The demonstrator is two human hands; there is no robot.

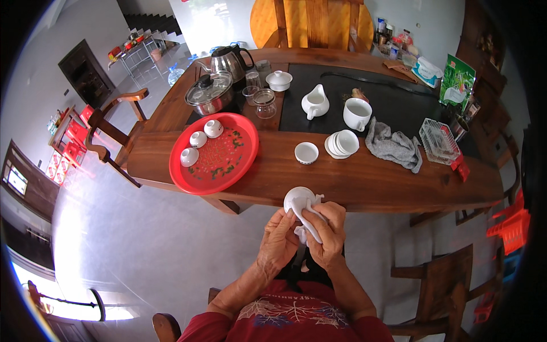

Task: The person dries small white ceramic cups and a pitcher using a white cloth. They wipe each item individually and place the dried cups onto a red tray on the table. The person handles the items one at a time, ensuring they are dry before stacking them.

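Note:
My left hand [278, 244] grips a small white cup [293, 195] just off the table's front edge. In my right hand [329, 231] is a white cloth [306, 214], bunched against the cup's inside and hanging down between my hands. Straight ahead on the table stands a single white teacup [306, 153]. To its right several white cups [345, 142] lean together in a nested group. On the left, three white teacups [198, 139] sit along the side of a round red tray [248, 149] with a flower pattern.
Behind are a white pitcher [315, 102], a white mug [357, 114], a lidded bowl [278, 81], a glass jar [264, 104], a steel pot [210, 94] and a kettle [225, 61]. A grey cloth [393, 145] and clear plastic box [440, 141] lie right on the wooden table [262, 182].

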